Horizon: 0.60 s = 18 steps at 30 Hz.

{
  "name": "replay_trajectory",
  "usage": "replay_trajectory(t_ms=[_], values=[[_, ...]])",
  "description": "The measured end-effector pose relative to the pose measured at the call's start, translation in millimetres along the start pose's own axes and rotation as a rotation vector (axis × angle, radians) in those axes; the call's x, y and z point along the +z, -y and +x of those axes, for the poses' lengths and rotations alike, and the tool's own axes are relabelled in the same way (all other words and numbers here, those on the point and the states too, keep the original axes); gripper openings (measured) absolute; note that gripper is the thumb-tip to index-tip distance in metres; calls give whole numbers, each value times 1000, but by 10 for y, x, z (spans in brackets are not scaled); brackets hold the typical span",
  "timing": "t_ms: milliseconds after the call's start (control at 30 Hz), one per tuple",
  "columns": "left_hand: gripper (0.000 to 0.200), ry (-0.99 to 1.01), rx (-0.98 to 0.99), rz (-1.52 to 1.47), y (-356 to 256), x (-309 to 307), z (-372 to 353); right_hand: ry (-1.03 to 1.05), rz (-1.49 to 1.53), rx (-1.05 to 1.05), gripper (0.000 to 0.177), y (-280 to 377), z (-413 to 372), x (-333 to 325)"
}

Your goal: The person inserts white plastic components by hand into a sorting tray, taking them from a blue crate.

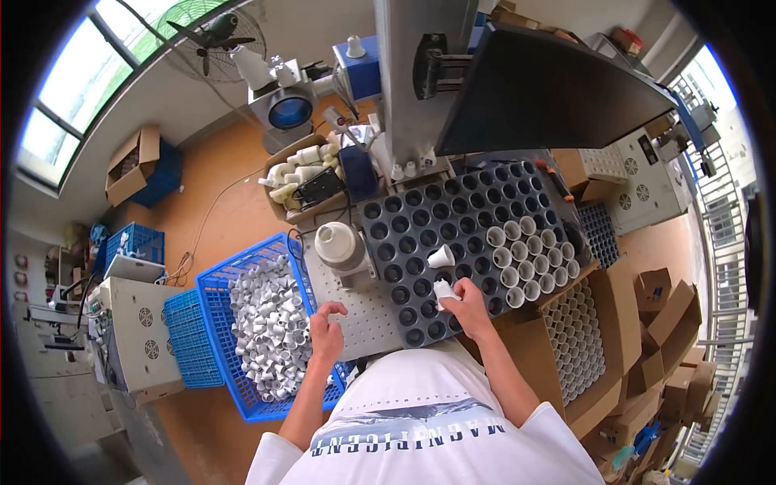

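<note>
My right hand (469, 309) grips a white plastic cup-shaped fitting (444, 294) between thumb and fingers, just above the black tray of round holes (402, 295). Another white fitting (440, 256) lies tilted on the tray, a little beyond that hand. Toward the tray's right side, several white fittings (525, 269) stand in the holes with their round mouths up. My left hand (326, 331) is loosely curled, thumb and forefinger apart, and nothing shows between them. It hovers over the perforated metal plate's left edge (368, 323), beside a blue basket (212, 279) heaped with loose white fittings (271, 331).
A round white-topped device (339, 245) stands on the plate behind my left hand. A dark monitor (558, 93) overhangs the tray's far side, next to a metal column (420, 97). At right, a cardboard box (614, 323) holds rows of white fittings. A lens-fronted machine (289, 111) stands behind.
</note>
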<state>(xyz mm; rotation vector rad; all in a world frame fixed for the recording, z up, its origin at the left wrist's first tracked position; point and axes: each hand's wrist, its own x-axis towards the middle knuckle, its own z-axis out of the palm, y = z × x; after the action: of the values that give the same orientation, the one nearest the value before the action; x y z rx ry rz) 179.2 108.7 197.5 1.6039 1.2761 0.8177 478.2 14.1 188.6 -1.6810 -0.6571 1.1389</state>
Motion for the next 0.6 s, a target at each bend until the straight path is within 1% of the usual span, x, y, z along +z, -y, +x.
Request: replay_trajectory(t_ms=[33, 100, 200, 300, 400, 500, 600], values=[[33, -9, 4, 5, -49, -20, 40, 27, -77, -27, 31, 34, -2, 26], [33, -13, 17, 8, -146, -59, 96, 47, -78, -34, 33, 87, -26, 78], [34, -98, 74, -100, -14, -47, 117, 64, -101, -26, 36, 59, -35, 75], [33, -132, 86, -134, 12, -73, 133, 73, -109, -36, 38, 34, -44, 71], [23, -102, 90, -113, -24, -123, 148, 73, -124, -44, 39, 51, -57, 72], [32, -156, 75, -211, -2, -152, 195, 66, -132, -46, 39, 82, -73, 83], [32, -167, 110, -204, -59, -219, 259, 62, -133, -46, 39, 118, -91, 84]])
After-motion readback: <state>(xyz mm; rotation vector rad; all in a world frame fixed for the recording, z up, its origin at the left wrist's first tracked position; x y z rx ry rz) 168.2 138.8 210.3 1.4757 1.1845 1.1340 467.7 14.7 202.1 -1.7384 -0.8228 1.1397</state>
